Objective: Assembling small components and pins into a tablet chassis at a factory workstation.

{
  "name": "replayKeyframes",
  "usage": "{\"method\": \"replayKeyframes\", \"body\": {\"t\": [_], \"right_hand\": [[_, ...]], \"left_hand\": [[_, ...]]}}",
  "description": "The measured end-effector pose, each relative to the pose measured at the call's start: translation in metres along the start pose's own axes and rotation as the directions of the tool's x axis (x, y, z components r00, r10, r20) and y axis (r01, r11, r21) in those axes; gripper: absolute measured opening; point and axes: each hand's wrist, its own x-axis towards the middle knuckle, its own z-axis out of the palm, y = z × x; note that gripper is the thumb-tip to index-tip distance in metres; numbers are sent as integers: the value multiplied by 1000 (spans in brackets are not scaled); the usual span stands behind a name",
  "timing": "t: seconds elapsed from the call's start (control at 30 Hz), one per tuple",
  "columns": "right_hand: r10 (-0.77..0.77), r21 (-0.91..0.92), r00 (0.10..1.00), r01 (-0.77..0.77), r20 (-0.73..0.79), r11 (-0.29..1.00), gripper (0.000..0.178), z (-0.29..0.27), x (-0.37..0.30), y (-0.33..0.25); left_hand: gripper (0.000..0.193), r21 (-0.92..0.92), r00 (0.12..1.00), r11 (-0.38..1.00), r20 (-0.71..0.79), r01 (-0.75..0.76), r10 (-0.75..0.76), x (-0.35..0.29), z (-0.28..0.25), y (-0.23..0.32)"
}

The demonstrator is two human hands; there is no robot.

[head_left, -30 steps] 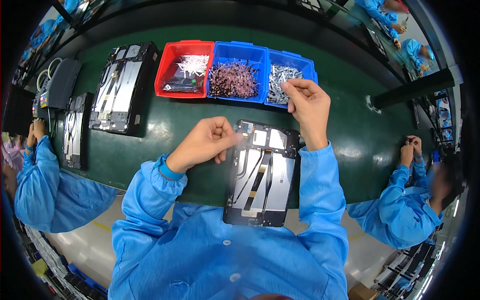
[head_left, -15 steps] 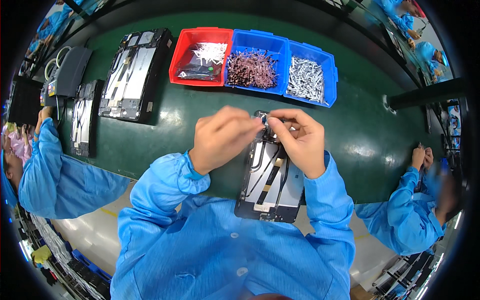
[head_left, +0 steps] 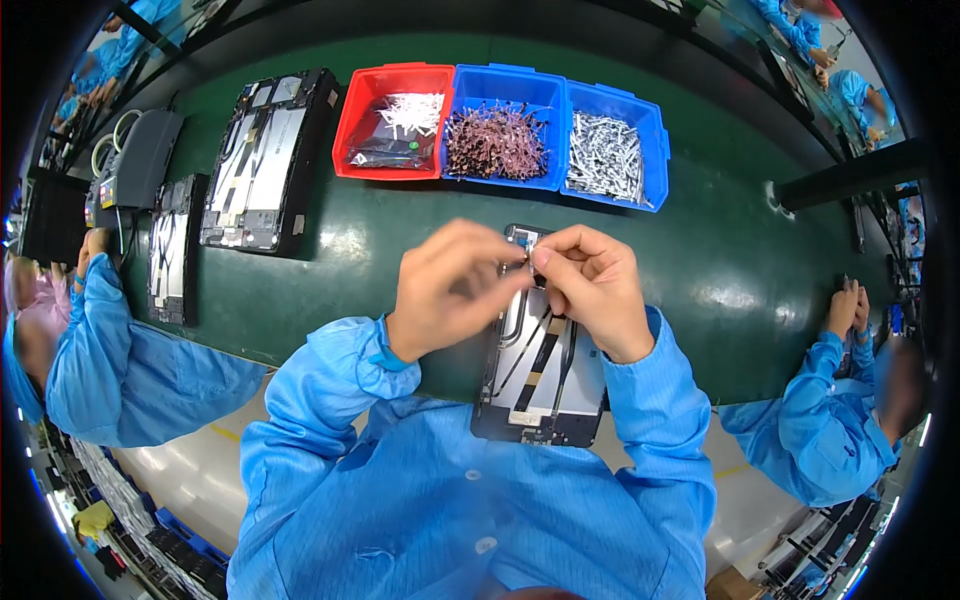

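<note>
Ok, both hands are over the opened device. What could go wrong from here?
1. The right hand seems to pinch a tiny part, hard to make out; if the grip slips, it could drop into the opened device.
2. The left hand, blurred near the same spot, might knock it loose.
3. Exposed dark strips on the device could get snagged.
</note>
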Motion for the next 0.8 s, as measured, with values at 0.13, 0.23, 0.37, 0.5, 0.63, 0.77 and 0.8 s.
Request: {"method": "replayKeyframes", "body": {"t": [0.13,0.23,0.37,0.5,0.63,0.77,0.8], "right_hand": [[-46,-149,999,45,1,988,7,-1,1,6],[-224,-386,974,224,46,895,8,-2,3,7],[-598,-684,760,579,256,443,18,0,5,5],[-711,-642,633,689,306,336,20,0,-5,-2],[-726,-577,680,635,103,513,13,-8,-7,-5],[-487,-281,867,444,-103,851,8,-16,-14,7],[-489,-289,869,449,-78,845,7,-19,-18,6]], "left_hand": [[16,-498,734,568,240,655,-636,1,-6,-9],[17,-515,652,435,383,739,-654,4,-10,-11],[14,-549,548,236,516,802,-658,6,-19,-17],[13,-678,646,355,233,644,-727,11,-19,-19],[10,126,786,923,-573,363,-231,51,-53,-53],[15,661,935,689,-349,298,-68,60,-70,-62],[16,713,942,632,-324,302,-85,55,-69,-55]]}}
